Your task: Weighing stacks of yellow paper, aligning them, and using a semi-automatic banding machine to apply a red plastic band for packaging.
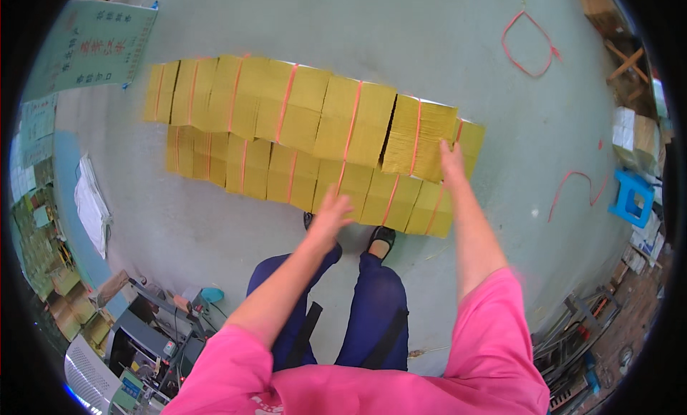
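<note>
Two long rows of yellow paper bundles (357, 121), each tied with a thin pink-red band, lie across the floor before my feet. My right hand (452, 163) rests with stretched fingers against the right edge of a bundle (429, 132) near the right end of the far row. A dark gap separates that bundle from its left neighbour. Slightly blurred, my left hand (330, 216) hovers over the near row, its fingers apart and nothing in them. Below it is a near-row bundle (352, 189).
Loose pink-red bands (549, 51) lie on the floor at the right. A blue stool (632, 198) and cardboard boxes (635, 137) line the right side. At the lower left stands a grey machine (139, 336); a green sheet with writing (93, 46) is at the upper left.
</note>
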A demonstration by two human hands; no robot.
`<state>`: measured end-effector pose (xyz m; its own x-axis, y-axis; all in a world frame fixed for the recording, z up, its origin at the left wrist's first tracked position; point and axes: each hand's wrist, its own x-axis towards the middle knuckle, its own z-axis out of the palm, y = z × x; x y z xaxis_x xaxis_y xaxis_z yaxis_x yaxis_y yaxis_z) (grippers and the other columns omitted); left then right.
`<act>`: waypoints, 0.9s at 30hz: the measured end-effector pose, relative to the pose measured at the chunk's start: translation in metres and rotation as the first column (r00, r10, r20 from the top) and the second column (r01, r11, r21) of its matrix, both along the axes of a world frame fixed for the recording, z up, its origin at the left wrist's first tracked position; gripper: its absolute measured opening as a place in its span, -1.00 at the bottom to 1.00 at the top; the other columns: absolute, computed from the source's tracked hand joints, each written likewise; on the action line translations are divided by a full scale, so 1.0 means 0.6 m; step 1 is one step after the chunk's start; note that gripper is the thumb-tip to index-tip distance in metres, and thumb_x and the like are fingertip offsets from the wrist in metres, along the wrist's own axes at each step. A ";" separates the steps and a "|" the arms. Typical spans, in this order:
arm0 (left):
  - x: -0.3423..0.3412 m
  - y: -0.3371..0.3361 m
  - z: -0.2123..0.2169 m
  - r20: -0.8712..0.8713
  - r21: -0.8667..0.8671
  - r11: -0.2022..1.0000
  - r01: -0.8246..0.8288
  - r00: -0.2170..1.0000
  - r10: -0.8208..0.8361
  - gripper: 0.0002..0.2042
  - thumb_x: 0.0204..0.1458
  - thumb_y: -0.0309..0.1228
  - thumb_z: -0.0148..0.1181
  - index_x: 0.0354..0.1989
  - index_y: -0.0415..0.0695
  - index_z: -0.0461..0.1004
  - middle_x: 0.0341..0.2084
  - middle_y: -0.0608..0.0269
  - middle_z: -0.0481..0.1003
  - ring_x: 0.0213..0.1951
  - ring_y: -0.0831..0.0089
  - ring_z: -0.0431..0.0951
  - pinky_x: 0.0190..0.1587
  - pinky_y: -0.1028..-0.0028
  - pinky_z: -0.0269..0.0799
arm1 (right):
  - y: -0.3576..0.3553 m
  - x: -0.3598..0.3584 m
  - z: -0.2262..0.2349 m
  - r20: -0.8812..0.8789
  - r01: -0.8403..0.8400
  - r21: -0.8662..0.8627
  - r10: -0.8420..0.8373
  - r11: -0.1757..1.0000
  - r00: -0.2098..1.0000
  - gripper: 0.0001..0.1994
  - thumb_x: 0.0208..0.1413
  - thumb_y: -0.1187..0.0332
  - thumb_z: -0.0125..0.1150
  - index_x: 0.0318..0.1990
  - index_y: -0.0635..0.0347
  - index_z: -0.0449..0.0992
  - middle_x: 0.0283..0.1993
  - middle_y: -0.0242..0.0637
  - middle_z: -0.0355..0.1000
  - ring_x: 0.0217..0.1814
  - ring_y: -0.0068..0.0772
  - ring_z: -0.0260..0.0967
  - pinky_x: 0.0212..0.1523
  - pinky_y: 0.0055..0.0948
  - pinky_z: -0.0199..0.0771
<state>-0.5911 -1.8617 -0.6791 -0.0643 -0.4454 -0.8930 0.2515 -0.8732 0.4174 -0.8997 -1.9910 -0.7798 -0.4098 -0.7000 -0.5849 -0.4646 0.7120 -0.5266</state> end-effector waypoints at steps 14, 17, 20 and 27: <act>0.162 0.794 0.440 0.373 0.512 0.825 -0.240 0.927 0.039 -0.46 0.16 -0.04 -0.03 0.18 -0.21 0.36 -0.01 -0.01 0.47 -0.01 0.23 0.48 -0.01 0.26 0.45 | 0.414 0.257 0.546 0.028 -0.996 -0.084 1.000 0.004 0.002 -0.72 0.05 0.15 0.15 -0.12 -0.01 0.60 -0.04 -0.23 0.52 0.21 0.08 0.30 0.16 0.03 0.31; 0.001 0.917 0.511 0.497 0.350 0.630 -0.693 0.707 0.503 -0.51 0.14 -0.05 -0.01 0.10 -0.16 0.41 -0.17 0.10 0.49 -0.21 0.34 0.49 -0.23 0.27 0.48 | 0.424 0.247 0.571 0.240 -0.970 -0.120 0.942 -0.209 -0.233 -0.69 0.04 0.15 0.14 -0.09 0.01 0.57 -0.08 -0.21 0.53 0.09 -0.01 0.41 0.10 -0.17 0.42; -0.169 0.977 0.534 0.555 0.188 0.306 -0.933 0.358 0.751 -0.55 0.13 -0.07 -0.01 0.05 -0.15 0.43 -0.17 0.11 0.50 -0.27 0.29 0.52 -0.26 0.23 0.50 | 0.373 0.195 0.481 0.388 -0.770 0.175 0.762 -0.613 -0.518 -0.62 0.16 0.01 0.05 0.01 -0.06 0.56 -0.03 -0.08 0.53 0.08 -0.06 0.46 0.07 -0.24 0.43; -0.606 1.034 0.549 0.355 0.272 0.464 -0.843 0.537 0.766 -0.55 0.12 -0.05 0.04 -0.07 -0.21 0.49 -0.22 0.04 0.55 -0.26 0.20 0.62 -0.30 0.19 0.54 | 0.495 0.444 0.525 0.243 -0.246 0.094 0.262 -0.965 -0.934 -0.61 0.13 0.02 0.06 0.00 -0.03 0.56 -0.05 -0.10 0.54 0.06 -0.05 0.47 0.06 -0.25 0.44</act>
